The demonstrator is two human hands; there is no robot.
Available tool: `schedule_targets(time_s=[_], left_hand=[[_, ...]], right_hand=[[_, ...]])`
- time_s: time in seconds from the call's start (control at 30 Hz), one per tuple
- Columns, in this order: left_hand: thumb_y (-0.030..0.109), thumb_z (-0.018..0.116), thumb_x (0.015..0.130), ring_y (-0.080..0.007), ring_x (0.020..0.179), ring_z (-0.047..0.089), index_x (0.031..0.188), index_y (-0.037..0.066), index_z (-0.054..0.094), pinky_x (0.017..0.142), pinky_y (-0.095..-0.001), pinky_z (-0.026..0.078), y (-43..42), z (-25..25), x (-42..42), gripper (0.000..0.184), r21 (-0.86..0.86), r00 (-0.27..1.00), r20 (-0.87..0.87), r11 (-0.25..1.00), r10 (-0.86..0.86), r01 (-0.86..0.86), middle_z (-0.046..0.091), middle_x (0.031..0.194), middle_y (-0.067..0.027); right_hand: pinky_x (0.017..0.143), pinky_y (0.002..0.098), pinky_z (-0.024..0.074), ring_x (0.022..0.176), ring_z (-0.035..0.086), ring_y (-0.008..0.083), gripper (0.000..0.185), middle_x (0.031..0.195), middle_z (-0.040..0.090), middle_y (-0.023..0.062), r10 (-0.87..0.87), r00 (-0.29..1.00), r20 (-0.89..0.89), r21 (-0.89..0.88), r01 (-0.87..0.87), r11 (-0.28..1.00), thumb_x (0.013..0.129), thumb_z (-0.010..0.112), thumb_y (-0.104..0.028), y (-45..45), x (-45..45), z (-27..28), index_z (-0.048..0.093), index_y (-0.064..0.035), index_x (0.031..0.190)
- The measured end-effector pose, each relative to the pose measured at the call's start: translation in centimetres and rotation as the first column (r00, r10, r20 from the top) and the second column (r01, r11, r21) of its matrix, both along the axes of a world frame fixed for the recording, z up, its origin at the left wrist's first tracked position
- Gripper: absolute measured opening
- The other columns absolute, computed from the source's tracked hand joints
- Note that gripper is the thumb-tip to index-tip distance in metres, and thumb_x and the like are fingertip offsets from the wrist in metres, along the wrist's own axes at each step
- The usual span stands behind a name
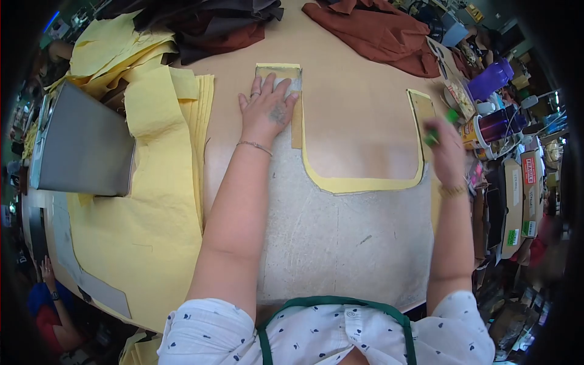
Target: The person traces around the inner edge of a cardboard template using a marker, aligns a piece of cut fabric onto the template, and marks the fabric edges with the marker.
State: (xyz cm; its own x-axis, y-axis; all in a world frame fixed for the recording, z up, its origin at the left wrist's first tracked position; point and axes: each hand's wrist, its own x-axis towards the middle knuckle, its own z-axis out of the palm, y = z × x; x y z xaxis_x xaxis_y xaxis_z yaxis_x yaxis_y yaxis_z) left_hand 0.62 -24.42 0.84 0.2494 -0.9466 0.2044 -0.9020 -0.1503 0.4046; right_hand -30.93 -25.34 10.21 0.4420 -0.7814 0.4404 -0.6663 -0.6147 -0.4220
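Observation:
My left hand (267,109) lies flat with fingers spread on the upper left arm of a grey U-shaped pattern board (347,243). Yellow sheet material (359,184) shows from under the board along its inner curve and at the top of its left arm. Over the board's right arm, my right hand (447,152) is closed around a slim green tool (431,137). Motion blurs that hand and the tool, so its exact kind and its tip cannot be made out.
A grey metal block (85,143) stands on stacked yellow sheets (146,225) at left. Dark cloth (207,24) and rust-brown cloth (377,36) lie at the back. Scissors (439,58), a purple bottle (491,79), tubs and boxes (514,201) crowd the right. Another person's hand (47,269) shows lower left.

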Motion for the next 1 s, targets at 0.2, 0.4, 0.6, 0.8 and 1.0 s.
schedule_targets(time_s=[0.2, 0.4, 0.6, 0.8, 1.0], left_hand=[[0.043, 0.034, 0.085, -0.0237, 0.126, 0.019, 0.125, 0.020, 0.037, 0.096, -0.0560, 0.017, 0.0, 0.2, 0.0, 0.046, 0.033, 0.999, 0.047, 0.999, 0.020, -0.022, 0.026, 0.135, -0.0037], [0.041, 0.037, 0.085, -0.0251, 0.124, 0.023, 0.122, 0.018, 0.040, 0.094, -0.0585, 0.020, -0.1, -0.4, -0.1, 0.043, -0.034, 0.998, 0.043, 0.998, 0.051, -0.049, 0.031, 0.131, -0.0049], [0.039, 0.037, 0.085, -0.0248, 0.124, 0.023, 0.122, 0.018, 0.039, 0.094, -0.0586, 0.020, -0.2, -0.6, -0.3, 0.042, -0.041, 0.997, 0.045, 0.997, 0.060, -0.059, 0.031, 0.131, -0.0045], [0.038, 0.037, 0.085, -0.0249, 0.124, 0.023, 0.122, 0.018, 0.039, 0.094, -0.0585, 0.019, -0.2, -0.3, -0.1, 0.042, -0.026, 0.998, 0.021, 0.998, 0.051, -0.050, 0.031, 0.131, -0.0053], [0.038, 0.037, 0.085, -0.0251, 0.124, 0.023, 0.123, 0.019, 0.039, 0.094, -0.0583, 0.018, -0.3, -0.5, -0.3, 0.043, -0.024, 0.997, 0.040, 0.998, 0.065, -0.064, 0.031, 0.132, -0.0055]], right_hand=[[0.050, 0.0206, 0.0383, 0.055, 0.046, 0.0085, 0.032, 0.068, 0.051, 0.0023, -0.180, 0.730, 0.660, 0.641, -0.421, 0.641, 0.086, 0.046, -0.034, -10.2, 20.4, -4.5, 0.052, -0.0038, 0.079], [0.055, 0.0226, 0.0464, 0.058, 0.053, 0.0105, 0.018, 0.070, 0.055, 0.0056, -0.008, 0.691, 0.723, 0.464, -0.478, 0.746, 0.080, 0.056, -0.014, -13.3, 28.1, -9.9, 0.048, 0.0001, 0.088], [0.057, 0.0238, 0.0451, 0.060, 0.053, 0.0100, 0.017, 0.072, 0.058, 0.0055, 0.072, 0.748, 0.660, 0.439, -0.462, 0.771, 0.077, 0.060, -0.014, -13.2, 28.4, -10.1, 0.054, -0.0001, 0.083], [0.062, 0.0273, 0.0461, 0.064, 0.057, 0.0143, 0.019, 0.074, 0.060, 0.0080, 0.139, 0.896, 0.421, 0.365, -0.308, 0.879, 0.076, 0.061, -0.016, -13.9, 27.5, -10.0, 0.054, -0.0010, 0.086], [0.064, 0.0309, 0.0462, 0.066, 0.059, 0.0191, 0.022, 0.073, 0.060, 0.0099, 0.149, 0.950, 0.274, 0.315, -0.235, 0.920, 0.075, 0.061, -0.022, -13.8, 25.7, -8.7, 0.057, -0.0032, 0.086]])
